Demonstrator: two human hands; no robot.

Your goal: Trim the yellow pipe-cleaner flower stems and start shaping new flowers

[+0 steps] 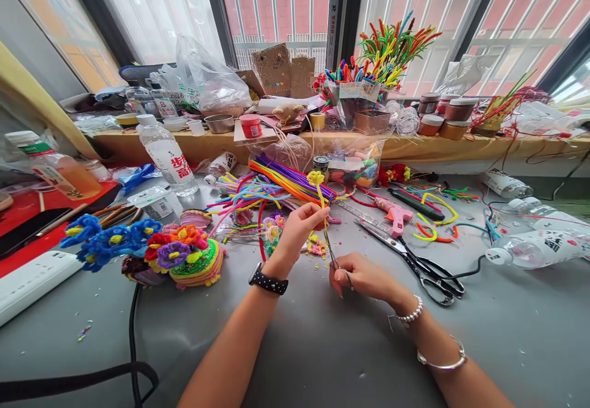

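Left hand (pixel 302 227): thumb and fingers pinching stem (pixel 321 194) of yellow flower (pixel 316 177); flower just beyond fingertips, near 12 o'clock. Slim metal tool (pixel 332 254) grasped in right hand (pixel 364 276), tips toward 11 o'clock, near stem.

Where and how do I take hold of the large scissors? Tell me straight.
Best by the black handles, probably from the near right: the large scissors appear to lie flat, handle end nearer, blades pointing away leftward.
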